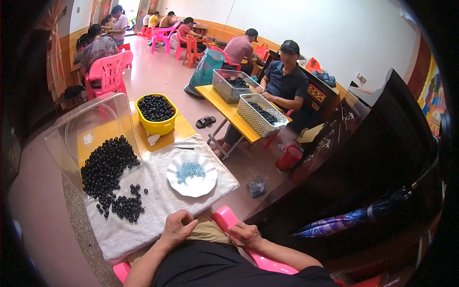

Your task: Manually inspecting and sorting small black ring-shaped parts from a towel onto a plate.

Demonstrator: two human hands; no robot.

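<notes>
My left hand [179, 226] is over my lap, just off the table's near edge, its fingers curled in and the thumb near them. Whatever it holds, if anything, is hidden. My right hand [245, 235] has its fingers bent round the pink chair armrest [225, 218] beside my lap. Ahead of my left hand, a white scalloped plate [207, 184] holds small clear-blue pieces [190, 171]. It stands on a white towel [158, 191]. Left of it lies a heap of small black ring-shaped parts [109, 165], spilling from a tipped clear plastic bin [62, 143]. Tweezers [184, 147] lie behind the plate.
A yellow tub [160, 127] of black parts stands at the table's back. Across from me, a person [288, 79] sits at a folding table [224, 111] with a clear bin and a white basket [256, 122]. A folded umbrella [334, 222] is at right; people sit farther back.
</notes>
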